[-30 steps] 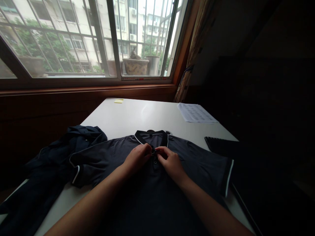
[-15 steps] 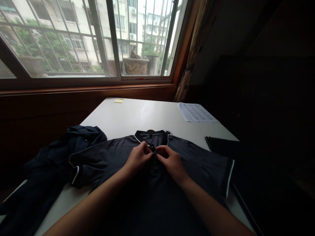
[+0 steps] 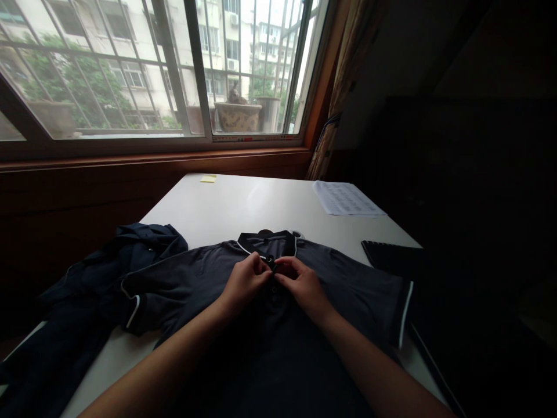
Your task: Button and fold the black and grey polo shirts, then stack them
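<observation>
At left we see a crumpled dark garment on the desk, close by the sleeve of the polo shirt, which lies spread before us. Our left hand pinches the placket just below the collar; our right hand pinches it from the other side. Our fingertips hide part of it, so uneven pulling could skew the cloth, or a loose pinch let it slip

shirt on table | second garment left of shirt | papers behind, right
</observation>
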`<state>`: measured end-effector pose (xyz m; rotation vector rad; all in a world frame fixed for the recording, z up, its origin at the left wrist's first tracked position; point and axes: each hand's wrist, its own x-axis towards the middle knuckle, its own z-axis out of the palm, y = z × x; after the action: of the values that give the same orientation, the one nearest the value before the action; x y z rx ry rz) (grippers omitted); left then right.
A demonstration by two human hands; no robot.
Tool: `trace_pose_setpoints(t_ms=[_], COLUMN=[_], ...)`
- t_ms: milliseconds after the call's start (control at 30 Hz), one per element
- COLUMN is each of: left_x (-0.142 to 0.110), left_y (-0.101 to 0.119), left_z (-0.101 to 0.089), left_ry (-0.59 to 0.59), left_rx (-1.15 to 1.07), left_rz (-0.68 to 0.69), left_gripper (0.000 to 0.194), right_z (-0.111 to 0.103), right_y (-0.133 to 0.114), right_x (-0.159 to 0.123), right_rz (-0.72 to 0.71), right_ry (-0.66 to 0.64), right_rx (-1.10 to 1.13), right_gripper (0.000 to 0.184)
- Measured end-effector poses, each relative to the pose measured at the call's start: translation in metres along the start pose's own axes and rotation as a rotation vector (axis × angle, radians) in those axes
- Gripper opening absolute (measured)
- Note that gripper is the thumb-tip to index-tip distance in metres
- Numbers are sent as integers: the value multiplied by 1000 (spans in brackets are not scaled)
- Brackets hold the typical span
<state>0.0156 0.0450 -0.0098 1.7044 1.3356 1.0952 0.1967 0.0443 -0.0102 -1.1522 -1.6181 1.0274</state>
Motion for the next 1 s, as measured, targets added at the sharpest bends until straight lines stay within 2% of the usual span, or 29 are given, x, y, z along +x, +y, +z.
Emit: trace_pose_setpoints(t_ms=[167,533,1000], left_x=[0,-3,-3], left_y=[-2,0,1], left_z=[-1,-1,1], left_ry=[-26,-11,12], left_rx=[34,53,54], left_rz=[60,90,75], left_gripper=[10,17,9], right_z=[-1,3,3], right_y=[1,-2,0], right_x=[0,-2,-1], right_rz=[-1,-51,-61], right_ry=[-1,34,23], right_rx=[-22,-98,-92], right_gripper=[26,25,24])
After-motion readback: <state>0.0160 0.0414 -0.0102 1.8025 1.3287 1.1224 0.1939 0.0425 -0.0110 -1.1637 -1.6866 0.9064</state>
